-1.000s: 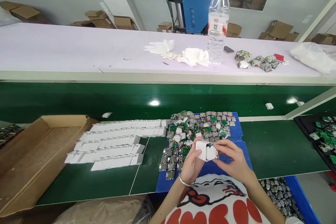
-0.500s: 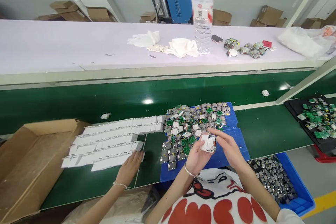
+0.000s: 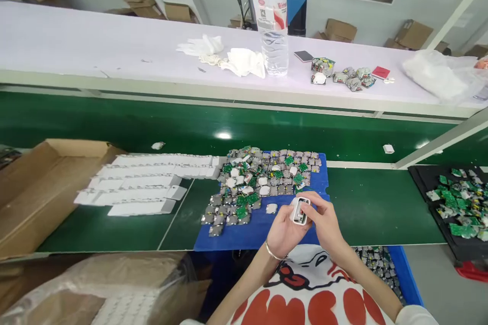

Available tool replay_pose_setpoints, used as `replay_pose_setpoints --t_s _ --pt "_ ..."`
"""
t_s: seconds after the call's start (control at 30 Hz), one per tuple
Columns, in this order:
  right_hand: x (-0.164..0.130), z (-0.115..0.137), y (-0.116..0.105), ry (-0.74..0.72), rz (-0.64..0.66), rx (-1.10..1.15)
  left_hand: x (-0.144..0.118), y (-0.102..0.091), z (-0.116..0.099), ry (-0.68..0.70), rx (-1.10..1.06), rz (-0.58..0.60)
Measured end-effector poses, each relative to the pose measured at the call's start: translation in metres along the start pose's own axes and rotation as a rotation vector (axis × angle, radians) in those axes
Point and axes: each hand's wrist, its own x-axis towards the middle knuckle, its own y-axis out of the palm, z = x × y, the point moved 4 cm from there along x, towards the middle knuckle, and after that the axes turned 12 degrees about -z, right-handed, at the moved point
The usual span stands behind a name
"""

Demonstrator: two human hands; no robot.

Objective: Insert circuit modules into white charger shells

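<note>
My left hand [image 3: 285,229] is closed around a small white plastic housing [image 3: 297,211], held just above the front of the blue mat [image 3: 261,228]. The housing's open side faces up, and parts of a circuit board show inside. My right hand [image 3: 325,217] grips the same housing from the right, its thumb at the opening and its fingers behind the far edge. Part of the opening is covered by that thumb. Beyond my hands, grey modules and green circuit boards [image 3: 241,212] lie crowded on the mat, and a single white-topped module [image 3: 271,208] lies apart.
Rows of white housings [image 3: 141,180] stand left of the mat, beside a cardboard box [image 3: 49,203]. A black tray of boards [image 3: 427,203] is at the right; a blue bin [image 3: 406,269] stands below. A water bottle [image 3: 275,51] and gloves [image 3: 244,62] are on the shelf.
The housing has turned so its opening faces me, and my right thumb has come onto it. Another person's hand by the white rows has left the view. The view has shifted.
</note>
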Motion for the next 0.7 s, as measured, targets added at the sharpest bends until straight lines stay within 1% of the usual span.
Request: replay_pose_setpoints --t_s 0.07,0.13,0.17,0.23,0.3,0.4,0.47,0.5,0.53,0.57,0.63,0.7 --pt "0.006 0.006 -0.021 -0.017 0.024 -0.030 0.006 0.010 0.021 -0.005 -0.042 0.014" --pt "0.014 0.010 -0.039 -0.001 0.055 -0.043 0.011 0.017 0.037 0.016 -0.050 0.043" --pt "0.018 0.011 -0.047 0.015 0.093 -0.046 0.014 0.019 0.042 0.040 -0.041 0.051" --pt "0.024 0.013 -0.058 0.040 0.227 -0.076 0.020 0.020 0.047 0.107 -0.012 0.032" --pt "0.031 0.013 -0.067 0.011 0.366 -0.204 0.025 0.017 0.048 0.195 0.035 -0.027" --pt "0.051 0.001 -0.078 -0.097 0.492 -0.517 0.034 0.001 0.049 0.267 0.134 -0.153" --pt "0.078 -0.017 -0.083 -0.060 0.530 -0.653 0.042 -0.016 0.054 0.254 0.175 -0.226" --pt "0.096 -0.027 -0.085 -0.013 0.528 -0.688 0.046 -0.027 0.057 0.243 0.186 -0.266" --pt "0.118 -0.037 -0.087 0.032 0.498 -0.711 0.049 -0.040 0.060 0.244 0.201 -0.323" --pt "0.142 -0.044 -0.088 0.054 0.439 -0.730 0.051 -0.053 0.062 0.256 0.220 -0.391" --pt "0.193 -0.051 -0.093 0.017 0.295 -0.752 0.052 -0.080 0.061 0.305 0.259 -0.546" --pt "0.240 -0.047 -0.100 -0.082 0.115 -0.754 0.048 -0.104 0.055 0.360 0.260 -0.670"
